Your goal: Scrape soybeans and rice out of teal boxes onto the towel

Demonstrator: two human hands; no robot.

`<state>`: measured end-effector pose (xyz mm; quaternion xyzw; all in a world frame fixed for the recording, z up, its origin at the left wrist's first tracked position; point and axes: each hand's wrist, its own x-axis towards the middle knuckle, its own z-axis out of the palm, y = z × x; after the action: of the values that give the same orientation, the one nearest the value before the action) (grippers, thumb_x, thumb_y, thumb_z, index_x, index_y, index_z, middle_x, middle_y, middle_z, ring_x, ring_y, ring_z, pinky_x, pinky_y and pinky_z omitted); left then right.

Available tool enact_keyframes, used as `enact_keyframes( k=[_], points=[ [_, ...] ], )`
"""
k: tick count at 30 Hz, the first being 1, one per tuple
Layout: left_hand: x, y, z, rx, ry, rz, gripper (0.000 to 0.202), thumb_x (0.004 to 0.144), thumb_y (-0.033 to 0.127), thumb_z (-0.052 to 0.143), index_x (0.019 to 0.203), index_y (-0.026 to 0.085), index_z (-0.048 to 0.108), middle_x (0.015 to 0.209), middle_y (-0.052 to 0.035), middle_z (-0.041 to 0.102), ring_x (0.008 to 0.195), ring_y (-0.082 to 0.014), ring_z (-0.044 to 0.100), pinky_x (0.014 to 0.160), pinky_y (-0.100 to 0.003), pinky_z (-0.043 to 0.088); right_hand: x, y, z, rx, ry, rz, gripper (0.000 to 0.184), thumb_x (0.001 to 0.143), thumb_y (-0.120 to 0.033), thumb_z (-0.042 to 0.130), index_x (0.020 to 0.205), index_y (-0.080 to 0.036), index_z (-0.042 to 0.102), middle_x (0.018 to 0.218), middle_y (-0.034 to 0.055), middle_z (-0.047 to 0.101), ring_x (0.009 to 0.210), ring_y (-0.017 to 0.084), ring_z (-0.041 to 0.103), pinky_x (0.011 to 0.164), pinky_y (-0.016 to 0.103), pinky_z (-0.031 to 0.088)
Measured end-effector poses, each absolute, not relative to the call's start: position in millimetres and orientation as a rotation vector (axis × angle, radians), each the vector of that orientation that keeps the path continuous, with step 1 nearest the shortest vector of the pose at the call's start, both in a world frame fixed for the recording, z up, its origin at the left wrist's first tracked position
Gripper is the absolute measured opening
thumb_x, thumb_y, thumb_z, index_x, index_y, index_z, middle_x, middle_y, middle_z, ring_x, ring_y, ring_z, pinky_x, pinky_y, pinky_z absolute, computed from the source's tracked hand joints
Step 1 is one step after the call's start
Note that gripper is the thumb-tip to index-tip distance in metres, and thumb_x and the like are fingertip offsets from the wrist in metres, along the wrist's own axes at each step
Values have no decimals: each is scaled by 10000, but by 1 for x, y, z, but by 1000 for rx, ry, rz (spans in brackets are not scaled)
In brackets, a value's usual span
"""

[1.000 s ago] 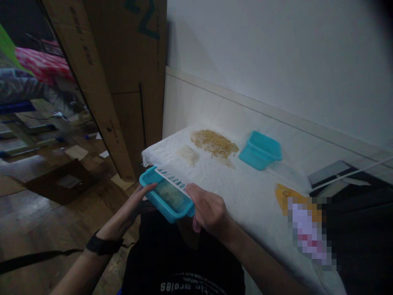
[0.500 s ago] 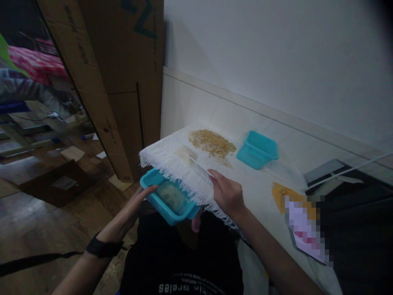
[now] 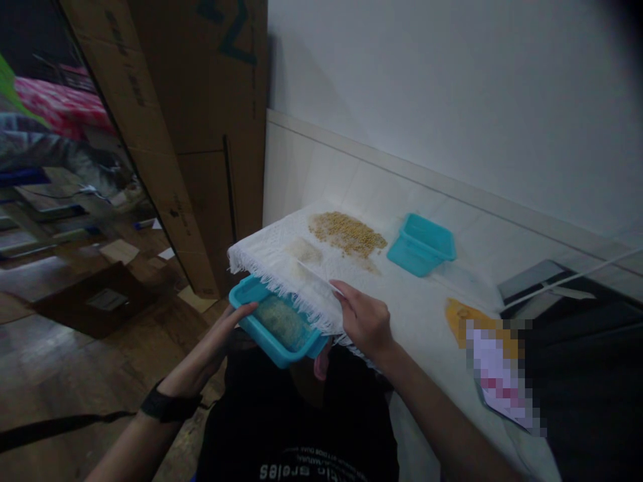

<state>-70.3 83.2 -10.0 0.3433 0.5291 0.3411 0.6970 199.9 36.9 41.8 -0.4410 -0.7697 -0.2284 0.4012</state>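
Note:
My left hand grips the left side of a blue plastic container, its thumb over the rim. Small pale grains that look like rice lie inside it. The container is held just under the fringed edge of a white cloth. In my right hand is a thin white card, seen nearly edge-on, its far end low over the cloth. By that end lies a small patch of pale grains. Yellow soybeans are spread farther back on the cloth.
A second blue container stands on the table near the wall. To the right are an orange-yellow item, a blurred-out lilac packet and a black object. A tall cardboard box rises at the left.
My right hand and the white card have moved a little toward me and to the left, nearer the fringe. More pale grains show behind the card. The left hand and container stay put.

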Motion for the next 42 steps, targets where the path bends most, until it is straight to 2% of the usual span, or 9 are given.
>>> enact_keyframes(
  k=[5,9,14,16,23,27,29,34,42],
  points=[
    [-70,82,-6,758,1171,768,723,740,571,763,1359,278,532,1098,-129,748,885,-339,755,827,-482,601,191,39,37,-1081,-2038,-486,428,925,-29,501,1307,-193,604,1085,46,773,894,134,755,841,225,615],
    [-71,84,-7,761,1163,761,708,764,565,743,1362,253,528,1120,-126,740,910,-335,747,840,-478,596,183,26,39,-999,-2082,-443,428,916,-25,512,1318,-151,586,1142,84,755,969,150,744,874,243,615],
    [-71,86,-12,742,1189,769,674,737,536,769,1326,280,564,1124,-124,734,902,-348,752,825,-494,600,180,22,43,-1069,-1961,-459,364,943,-66,542,1277,-193,610,1030,25,785,826,116,758,782,185,618],
    [-71,85,-11,751,1175,774,677,738,533,769,1331,280,562,1133,-128,731,915,-356,751,832,-497,598,181,26,45,-1096,-1937,-487,352,946,-65,545,1263,-200,617,1031,17,785,834,115,758,799,184,615],
    [-72,89,-12,738,1167,739,758,746,569,755,1382,238,511,1235,-149,699,1005,-367,718,842,-463,588,171,29,41,-1030,-2120,-507,347,941,-27,471,1235,-144,615,1131,92,753,1071,160,713,971,288,590],
    [-73,90,-18,737,1175,735,719,762,575,735,1362,239,526,1183,-147,715,943,-328,734,847,-474,598,165,21,40,-956,-2209,-567,301,943,-38,469,1194,-75,631,1151,162,739,1131,226,693,966,355,599],
    [-73,88,-19,760,1182,758,691,760,575,738,1339,247,548,1156,-142,719,924,-326,734,824,-475,609,166,18,43,-935,-2191,-529,311,926,-12,477,1195,-56,626,1141,176,740,1115,225,701,959,334,601],
    [-72,86,-15,788,1186,787,643,766,565,740,1312,270,570,1146,-123,713,930,-322,728,776,-453,619,181,7,46,-1052,-2012,-496,404,894,40,514,1258,-111,603,1134,109,754,1049,161,726,958,243,588],
    [-72,89,-11,733,1173,738,717,763,570,743,1362,250,512,1184,-133,701,865,-301,737,819,-464,600,179,-27,39,-1067,-2081,-599,321,925,10,495,1207,-74,622,1110,141,760,1072,193,721,945,283,599]
  ],
)
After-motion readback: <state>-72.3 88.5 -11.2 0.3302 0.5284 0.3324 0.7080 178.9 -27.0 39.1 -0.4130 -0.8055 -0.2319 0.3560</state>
